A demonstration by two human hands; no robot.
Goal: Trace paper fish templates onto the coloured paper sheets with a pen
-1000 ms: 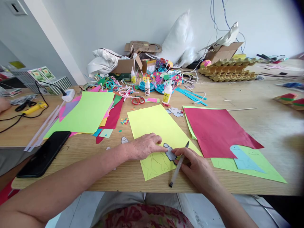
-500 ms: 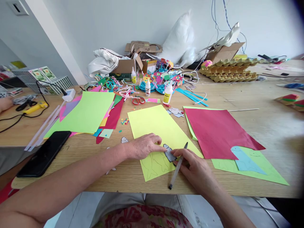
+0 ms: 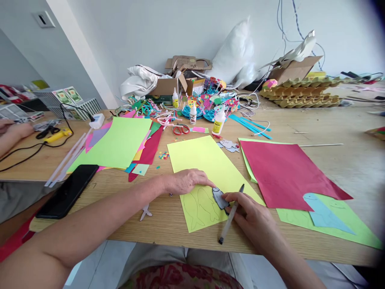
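A sheet of yellow paper (image 3: 207, 160) lies in front of me with fish outlines (image 3: 205, 202) drawn near its lower edge. On it rests a small grey paper fish cutout (image 3: 219, 198) with dark edges. My left hand (image 3: 191, 180) lies over the sheet, its index finger stretched out to the cutout's head. At the cutout's tail end, my right hand (image 3: 249, 210) touches it with thumb and fingertips. A pen (image 3: 231, 216) with a clear barrel is held slanted in the same hand, its dark point facing up and away from me.
Left lie stacked coloured papers (image 3: 117, 140) and a black phone (image 3: 67, 190). Behind the sheet are red scissors (image 3: 181, 129), glue bottles (image 3: 219, 122) and more fish cutouts (image 3: 229, 145). Red paper (image 3: 276, 172) lies right. Another person's hand (image 3: 19, 132) shows at far left.
The view has shifted, so the table appears farther right. My left index finger has moved onto the cutout's head, with the hand flatter. My right hand keeps the pen beside the cutout.
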